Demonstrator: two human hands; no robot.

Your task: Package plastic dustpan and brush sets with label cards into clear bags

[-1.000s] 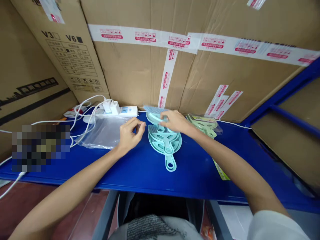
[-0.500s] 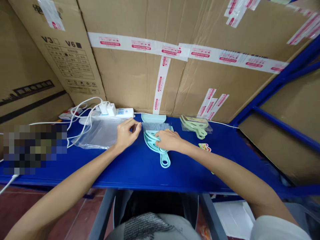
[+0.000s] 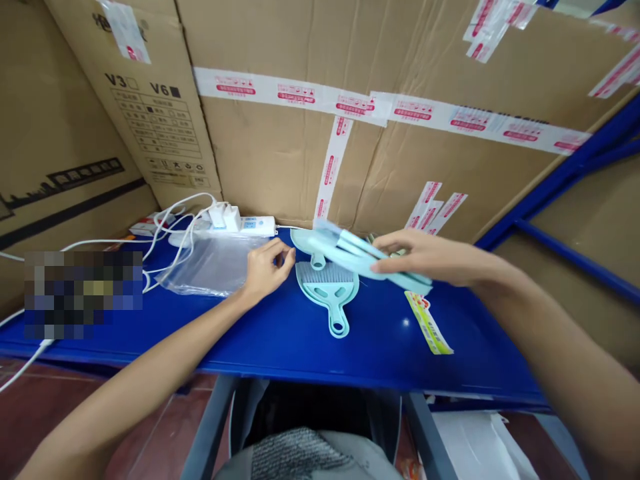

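Note:
My right hand (image 3: pixel 420 256) is closed on a stack of mint-green plastic dustpan pieces (image 3: pixel 360 257), held tilted above the blue table (image 3: pixel 280 333). Below it, one mint dustpan with a small brush (image 3: pixel 327 287) lies flat on the table, handle toward me. Another mint piece (image 3: pixel 305 241) lies just behind it. My left hand (image 3: pixel 264 268) rests on the table left of the dustpan, its fingertips pinched together at the edge of a clear plastic bag (image 3: pixel 213 265).
A white power strip (image 3: pixel 245 223) with chargers and white cables (image 3: pixel 170 230) sits at the back left. A printed label card (image 3: pixel 429 325) lies right of the dustpan. Taped cardboard boxes (image 3: pixel 320 133) wall the back; a blue shelf frame (image 3: pixel 565 193) is at right.
My right hand has lifted a stack of mint pieces off the table and swung it up and right, leaving one dustpan and brush lying flat. The left hand stayed where it was.

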